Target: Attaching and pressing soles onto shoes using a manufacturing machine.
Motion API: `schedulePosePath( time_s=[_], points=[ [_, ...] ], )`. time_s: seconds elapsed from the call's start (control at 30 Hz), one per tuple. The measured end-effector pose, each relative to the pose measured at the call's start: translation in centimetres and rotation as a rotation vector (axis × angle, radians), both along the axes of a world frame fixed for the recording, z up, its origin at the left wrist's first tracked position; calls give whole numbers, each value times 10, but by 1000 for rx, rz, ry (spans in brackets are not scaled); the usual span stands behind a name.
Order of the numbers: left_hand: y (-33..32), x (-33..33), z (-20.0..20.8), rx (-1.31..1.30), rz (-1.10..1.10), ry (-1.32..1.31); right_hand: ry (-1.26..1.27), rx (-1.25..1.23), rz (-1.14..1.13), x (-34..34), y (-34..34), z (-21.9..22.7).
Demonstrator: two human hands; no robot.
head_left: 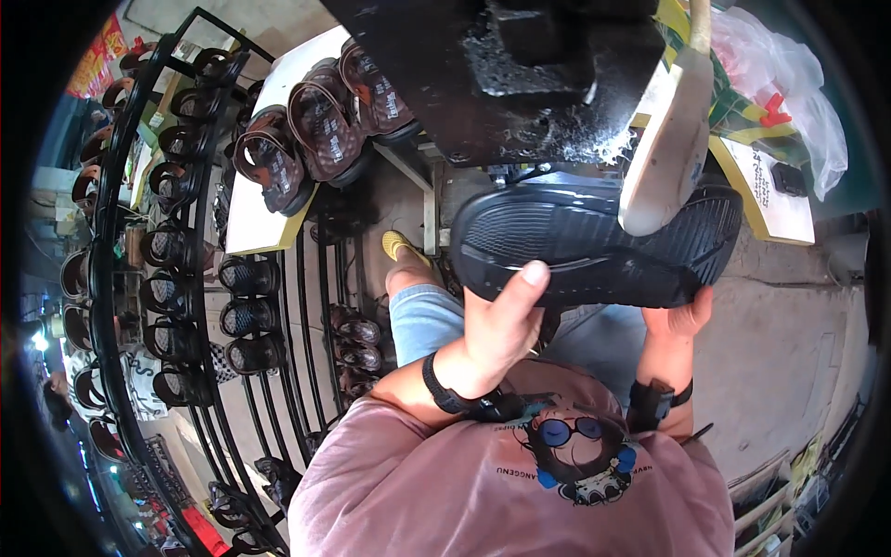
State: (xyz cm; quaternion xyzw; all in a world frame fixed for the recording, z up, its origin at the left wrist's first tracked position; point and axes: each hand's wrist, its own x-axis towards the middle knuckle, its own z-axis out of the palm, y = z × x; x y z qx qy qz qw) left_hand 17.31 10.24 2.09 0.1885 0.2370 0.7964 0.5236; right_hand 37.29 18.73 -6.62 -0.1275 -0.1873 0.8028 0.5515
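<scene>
Between my two hands a black slipper [557, 241] is held sideways, its ridged outsole facing up. My left hand [506, 325] grips the near edge toward the left end, thumb on the sole and the other fingers hidden beneath. At the right end, my right hand [682, 316] is closed on the lower edge, most of its fingers out of sight. A pale, rounded paddle-like piece [664, 153] on a rod hangs over the right part of the sole; whether it touches cannot be told. The slipper's upper is almost wholly hidden.
A dark, worn metal machine plate [557, 121] stands just beyond the slipper. Several brown slippers [320, 125] sit on a white, yellow-edged board at the left. Black racks [200, 306] full of sandals fill the left side. A clear plastic bag [784, 88] lies far right.
</scene>
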Motion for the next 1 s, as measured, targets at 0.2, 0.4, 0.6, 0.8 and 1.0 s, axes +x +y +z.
schedulePosePath(
  time_s=[0.2,0.4,0.6,0.8,1.0],
  points=[
    [-21,-49,-31,-106,120,18,-261,145,37,-42,-5,27],
    [-36,-112,-36,-38,118,68,-97,-8,252,-96,-30,49],
    [-30,-166,29,-95,471,602,8,-3,350,-144,-55,67],
    [7,-146,91,-88,-26,1774,-150,79,479,-164,-52,80],
    [-11,-127,51,-254,86,1464,-524,226,307,-155,-49,70]
  ],
)
